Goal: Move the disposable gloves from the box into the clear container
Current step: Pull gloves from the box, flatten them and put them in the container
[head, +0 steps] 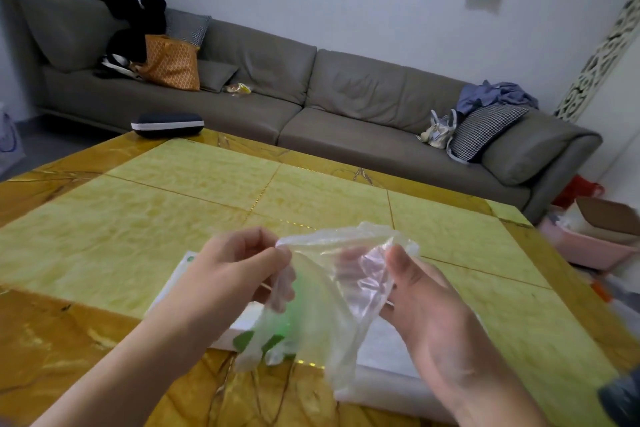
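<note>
Nearest, two bare forearms reach in over the yellow marble table (pixel 166 204). Left hand (pixel 232 274) pinches one top corner of a thin clear disposable glove (pixel 322 308); fingers curled, thumb and forefinger nipping the film. Right hand (pixel 426 302) grips the other side, thumb up on the outside, fingers seen dimly through the plastic behind or inside it; which, cannot tell. Glove hangs between the two hands, held above the table, its lower end trailing down toward the near edge. More than one layer may be bunched there; cannot say how many gloves. Directly beneath, a flat white box (pixel 384 347) with green leaf marks lies on the table, mostly hidden by hands and film; whether more gloves remain in it is not visible. No clear container shows anywhere in view, so nothing can be counted as delivered. Judgement: early or mid-task, one glove out of the box and in hand, the placing still to do. Farther back on the table's far left corner, a dark zip case (pixel 168 125). Beyond that, a long grey sofa (pixel 311 97) against the wall, carrying an orange bag (pixel 171 62), cushions and loose clothing.
</note>
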Available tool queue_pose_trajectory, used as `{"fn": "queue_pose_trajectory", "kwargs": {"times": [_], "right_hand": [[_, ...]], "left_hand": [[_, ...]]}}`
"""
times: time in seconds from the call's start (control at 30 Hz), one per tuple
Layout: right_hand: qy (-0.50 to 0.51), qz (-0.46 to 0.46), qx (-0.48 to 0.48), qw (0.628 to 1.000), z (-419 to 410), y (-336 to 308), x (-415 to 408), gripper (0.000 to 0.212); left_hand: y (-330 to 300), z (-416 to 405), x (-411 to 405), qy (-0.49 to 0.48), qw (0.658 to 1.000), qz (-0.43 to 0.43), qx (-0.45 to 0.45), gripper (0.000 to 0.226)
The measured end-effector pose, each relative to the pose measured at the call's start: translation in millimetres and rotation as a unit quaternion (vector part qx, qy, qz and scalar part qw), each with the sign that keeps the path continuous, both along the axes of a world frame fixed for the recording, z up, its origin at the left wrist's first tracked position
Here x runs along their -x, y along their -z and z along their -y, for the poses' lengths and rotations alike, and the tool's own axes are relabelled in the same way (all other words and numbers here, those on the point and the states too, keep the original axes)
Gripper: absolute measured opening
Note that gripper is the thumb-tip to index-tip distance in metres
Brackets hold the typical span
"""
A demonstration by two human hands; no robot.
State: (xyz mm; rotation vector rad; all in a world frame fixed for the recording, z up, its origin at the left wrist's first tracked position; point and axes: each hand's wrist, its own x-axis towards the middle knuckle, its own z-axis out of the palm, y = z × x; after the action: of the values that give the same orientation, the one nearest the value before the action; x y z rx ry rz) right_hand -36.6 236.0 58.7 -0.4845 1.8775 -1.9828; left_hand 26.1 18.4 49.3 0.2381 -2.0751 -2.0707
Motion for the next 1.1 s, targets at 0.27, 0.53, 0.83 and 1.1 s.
{"fn": "queue_pose_trajectory", "kwargs": {"times": [0.27,0.53,0.83,1.1], "right_hand": [[0.128,0.014,0.038,0.991,-10.3,-5.4,6.8,0.023],[0.125,-0.019,-0.006,0.992,-2.8,11.8,7.2,0.009],[0.079,-0.033,-0.086,0.993,-23.4,10.3,10.8,0.014],[0.038,-0.03,-0.087,0.995,-21.7,10.4,7.1,0.009]], "left_hand": [[3.6,3.4,0.8,0.096,0.992,0.067,-0.048,0.021],[6.4,-38.7,4.0,0.086,0.996,0.025,-0.013,0.016],[10.2,-27.0,11.1,-0.048,0.999,0.013,-0.002,0.019],[8.8,-24.7,8.7,-0.032,0.999,-0.002,0.014,0.022]]}}
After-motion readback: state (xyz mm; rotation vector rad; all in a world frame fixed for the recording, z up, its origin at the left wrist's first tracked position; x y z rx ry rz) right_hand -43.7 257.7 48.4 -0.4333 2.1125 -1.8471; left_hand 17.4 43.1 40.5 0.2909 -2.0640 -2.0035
